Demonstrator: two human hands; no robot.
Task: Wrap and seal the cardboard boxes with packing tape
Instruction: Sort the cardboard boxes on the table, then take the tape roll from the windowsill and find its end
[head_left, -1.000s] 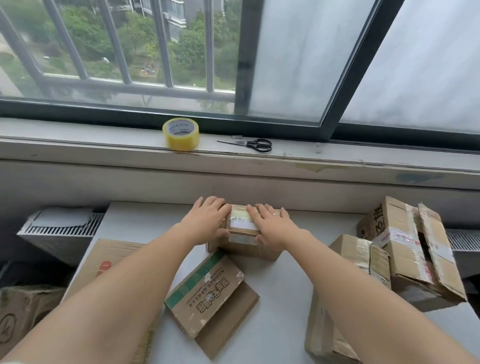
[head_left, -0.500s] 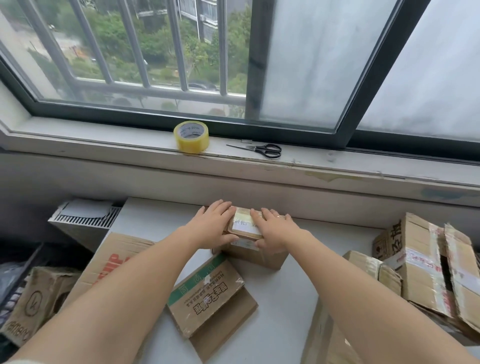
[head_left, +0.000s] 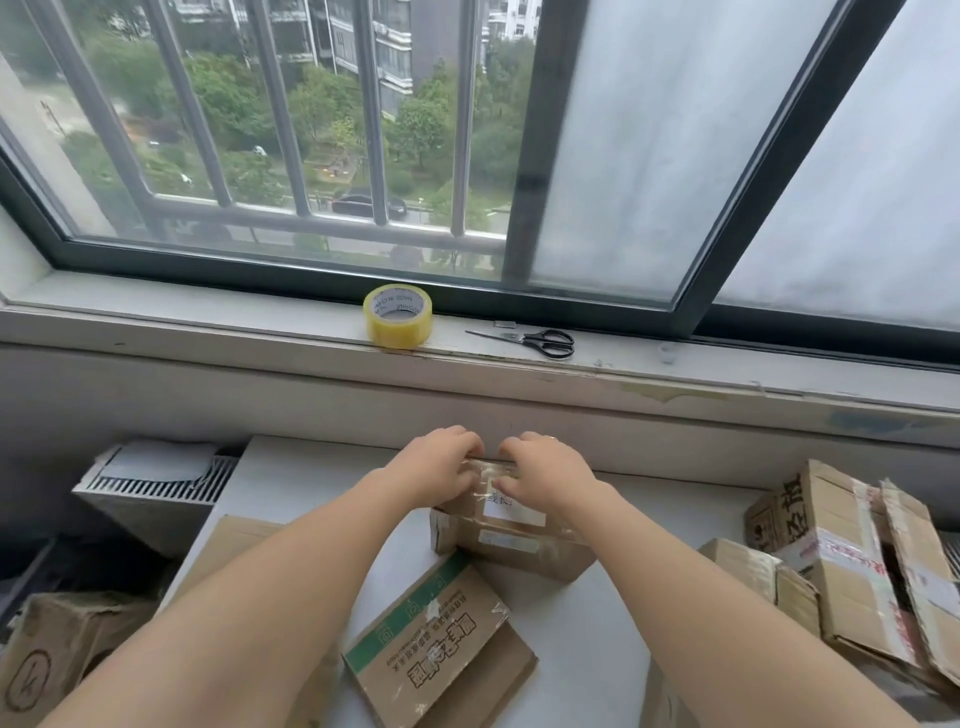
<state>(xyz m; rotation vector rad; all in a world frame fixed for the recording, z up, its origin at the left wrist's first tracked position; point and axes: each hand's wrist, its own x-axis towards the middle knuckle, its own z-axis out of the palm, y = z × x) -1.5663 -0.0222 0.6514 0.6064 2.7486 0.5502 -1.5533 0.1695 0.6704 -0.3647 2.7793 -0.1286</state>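
Both hands have slid away from the middle of the small box (head_left: 519, 540) to its far edge, where a second ago they lay flat on its top. The left hand (head_left: 441, 462) and the right hand (head_left: 545, 473) sit side by side, nearly touching. Each has its fingers curled down over the far top edge and its thumb on the lid, so both are clamped on the box. The fingertips are hidden behind that edge, so what they press on the far face cannot be told. Glossy clear tape seems to run across the lid over a white label.

The small box stands on the white tabletop (head_left: 587, 623), near its far edge and below the windowsill (head_left: 208, 332). Just near of it lies a flattened carton (head_left: 436, 644) with a green stripe, one corner touching the box's near face. At the right of the tabletop stand two more cartons: a low taped box (head_left: 753, 577) and a bigger torn box (head_left: 852, 561) with red-printed tape.

On the windowsill, well apart from the hands, the tape roll (head_left: 398, 315) — yellowish, lying flat — sits left of black-handled scissors (head_left: 540, 342), which lie closed. A radiator (head_left: 150, 488) is at the left, with a worn carton (head_left: 57, 649) below it.
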